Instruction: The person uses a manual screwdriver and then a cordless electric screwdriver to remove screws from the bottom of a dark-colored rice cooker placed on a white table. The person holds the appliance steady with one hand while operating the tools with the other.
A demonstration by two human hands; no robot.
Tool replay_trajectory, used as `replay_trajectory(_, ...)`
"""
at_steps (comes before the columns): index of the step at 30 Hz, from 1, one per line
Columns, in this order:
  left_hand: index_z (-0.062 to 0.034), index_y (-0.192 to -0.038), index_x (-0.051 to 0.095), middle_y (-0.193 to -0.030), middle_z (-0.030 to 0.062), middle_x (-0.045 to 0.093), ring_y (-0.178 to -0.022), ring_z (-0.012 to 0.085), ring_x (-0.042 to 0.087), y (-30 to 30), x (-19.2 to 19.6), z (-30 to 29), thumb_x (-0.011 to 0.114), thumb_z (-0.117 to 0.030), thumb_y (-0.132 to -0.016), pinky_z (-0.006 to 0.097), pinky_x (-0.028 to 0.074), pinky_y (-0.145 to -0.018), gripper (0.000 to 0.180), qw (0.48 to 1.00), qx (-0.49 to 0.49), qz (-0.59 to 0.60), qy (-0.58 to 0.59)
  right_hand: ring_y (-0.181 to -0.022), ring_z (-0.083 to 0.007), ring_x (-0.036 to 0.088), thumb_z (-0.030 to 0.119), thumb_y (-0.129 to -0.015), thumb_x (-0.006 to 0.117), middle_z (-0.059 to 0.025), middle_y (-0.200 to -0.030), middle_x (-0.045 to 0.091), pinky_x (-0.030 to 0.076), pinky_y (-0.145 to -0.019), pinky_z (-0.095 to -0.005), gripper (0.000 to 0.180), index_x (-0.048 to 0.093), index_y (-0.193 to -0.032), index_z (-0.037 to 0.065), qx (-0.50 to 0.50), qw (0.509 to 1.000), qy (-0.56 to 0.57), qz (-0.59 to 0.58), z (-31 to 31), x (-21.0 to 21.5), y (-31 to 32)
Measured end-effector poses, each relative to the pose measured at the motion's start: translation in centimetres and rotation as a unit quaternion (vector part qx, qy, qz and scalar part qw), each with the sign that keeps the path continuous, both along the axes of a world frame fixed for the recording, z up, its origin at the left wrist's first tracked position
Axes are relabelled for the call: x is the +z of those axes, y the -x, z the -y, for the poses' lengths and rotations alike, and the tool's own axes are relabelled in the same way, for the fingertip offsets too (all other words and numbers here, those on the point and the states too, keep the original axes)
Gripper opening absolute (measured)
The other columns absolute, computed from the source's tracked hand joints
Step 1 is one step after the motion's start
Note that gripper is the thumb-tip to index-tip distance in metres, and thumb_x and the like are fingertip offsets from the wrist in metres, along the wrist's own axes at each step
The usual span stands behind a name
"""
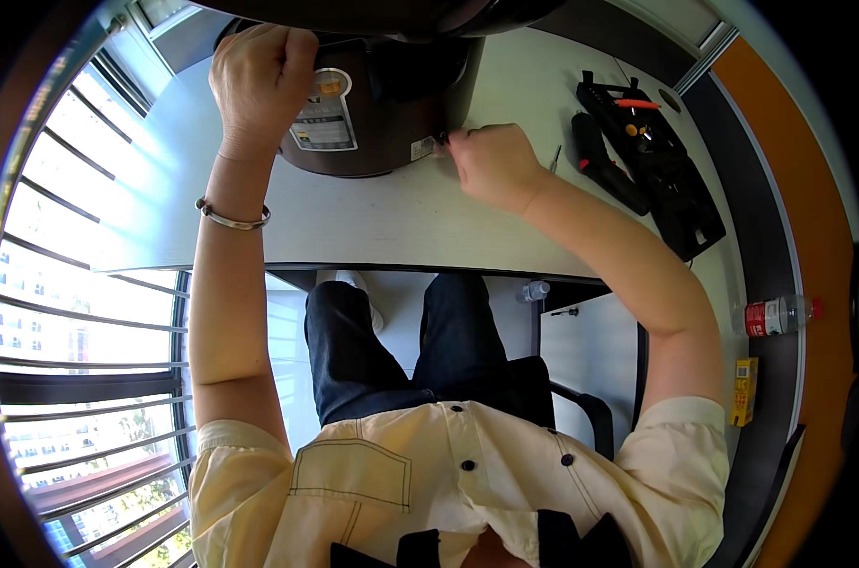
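Observation:
A dark brown electric cooker point(382, 104) stands on the pale grey table point(373, 222), with a label sticker on its side. My left hand point(259, 76) grips the cooker's upper left edge, fingers curled over it; a metal bangle sits on that wrist. My right hand point(491, 166) is at the cooker's lower right side, fingertips pinched on a small dark item point(441, 139) by a little white sticker. What that item is cannot be made out. The cooker's top runs out of view.
Right of my right hand lie a thin metal bit point(554, 159), a black power screwdriver point(605, 166) and an open black tool case point(662, 175) with an orange-handled tool. A red-labelled bottle point(778, 315) and a yellow box point(745, 390) sit at the far right. A barred window is on the left.

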State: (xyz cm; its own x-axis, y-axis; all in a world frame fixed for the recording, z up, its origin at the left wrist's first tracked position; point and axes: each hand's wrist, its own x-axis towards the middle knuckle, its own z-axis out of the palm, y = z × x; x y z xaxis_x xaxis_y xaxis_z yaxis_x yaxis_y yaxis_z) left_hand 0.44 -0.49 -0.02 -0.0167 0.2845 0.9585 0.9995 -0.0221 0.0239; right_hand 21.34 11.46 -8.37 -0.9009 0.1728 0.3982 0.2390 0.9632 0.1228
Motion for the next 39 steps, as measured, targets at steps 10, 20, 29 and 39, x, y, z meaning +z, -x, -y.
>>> replay_trajectory(10,-0.002,-0.085,0.063,-0.077,0.0085,0.06,-0.072,0.0229,0.052,-0.5,-0.1,0.5,0.056,-0.016,-0.081,0.033,0.039,-0.07,0.016,0.989,-0.033,-0.076,-0.125,-0.051,-0.0203,0.055,0.014,-0.074,0.056,-0.0081,-0.058,0.057,0.044,-0.046,-0.0293,0.018,0.06,-0.084,0.0,-0.094,0.994,-0.026,-0.058,1.7,-0.9,0.3)
replay_trajectory(20,0.0003,-0.087,0.067,-0.072,0.0038,0.059,-0.063,0.0063,0.048,-12.6,-10.9,2.5,0.067,-0.02,-0.08,0.021,0.038,-0.052,0.022,0.781,-0.199,0.563,0.186,-0.051,-0.0159,0.054,0.004,-0.082,0.055,-0.0093,-0.065,0.059,0.045,-0.05,-0.0284,0.034,0.049,-0.115,-0.001,-0.03,0.843,0.458,-0.281,4.8,-1.6,-2.8)
replay_trajectory(29,0.0022,-0.091,0.066,-0.065,0.0001,0.054,-0.05,0.0045,0.034,-14.5,-10.0,0.7,0.061,-0.012,-0.083,0.019,0.026,-0.045,0.017,0.578,-0.301,0.745,0.145,-0.052,-0.0245,0.057,0.012,-0.083,0.055,-0.0143,-0.062,0.058,0.043,-0.048,-0.0323,0.016,0.054,-0.091,-0.003,-0.073,0.842,0.455,-0.283,5.9,-2.8,-4.7)
replay_trajectory(39,0.0038,-0.082,0.066,-0.057,0.0014,0.052,-0.044,0.0059,0.038,-12.7,-7.7,1.2,0.053,-0.016,-0.09,0.019,0.028,-0.045,0.025,0.778,-0.25,0.516,0.256,-0.049,-0.0078,0.043,0.023,-0.089,0.05,-0.0011,-0.055,0.049,0.034,-0.045,-0.0232,0.028,0.057,-0.071,0.003,0.008,0.595,0.779,-0.195,3.8,-2.2,-4.1)
